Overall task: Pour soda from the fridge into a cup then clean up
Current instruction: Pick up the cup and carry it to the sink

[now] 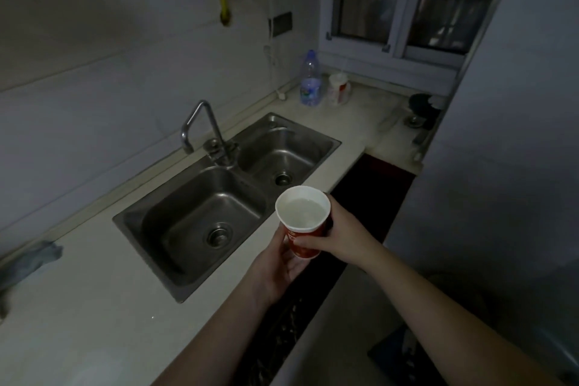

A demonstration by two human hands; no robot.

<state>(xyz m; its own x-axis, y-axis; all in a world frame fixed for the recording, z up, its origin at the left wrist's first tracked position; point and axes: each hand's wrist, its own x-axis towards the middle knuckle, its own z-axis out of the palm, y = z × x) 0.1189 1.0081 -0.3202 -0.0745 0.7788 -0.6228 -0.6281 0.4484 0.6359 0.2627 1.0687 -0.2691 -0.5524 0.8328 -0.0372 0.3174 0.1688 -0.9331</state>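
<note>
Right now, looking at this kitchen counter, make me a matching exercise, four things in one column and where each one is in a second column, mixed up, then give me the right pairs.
Things:
1. red paper cup
2. clear plastic bottle
3. grey cloth
4. faucet

Places:
A. behind the double sink, at the divider between the basins
B. on the counter at the far left edge
C. held in both hands, the left hand and the right hand
D. standing in the back corner below the window

Pairs: 1-C, 2-D, 3-B, 4-A
</note>
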